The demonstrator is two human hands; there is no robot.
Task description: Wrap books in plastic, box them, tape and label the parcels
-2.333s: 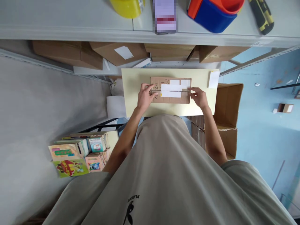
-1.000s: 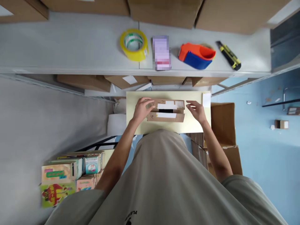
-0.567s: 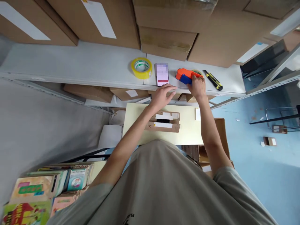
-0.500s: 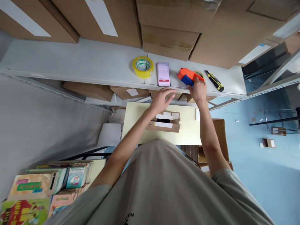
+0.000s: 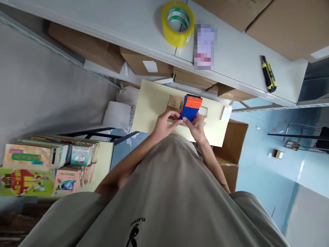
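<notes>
While over box (image 5: 177, 103), tape dispenser (image 5: 190, 107) sits between left hand (image 5: 164, 124), right hand (image 5: 196, 126).

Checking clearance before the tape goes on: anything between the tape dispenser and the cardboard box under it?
Nothing visible. The tape dispenser sits in both hands, right hand gripping it and left hand at its side, directly over the cardboard box on the yellow board. Only the hands themselves hide part of the box.

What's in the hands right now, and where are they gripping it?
The orange and blue tape dispenser, held over the cardboard box. The right hand grips its lower blue end; the left hand pinches beside it.
</notes>
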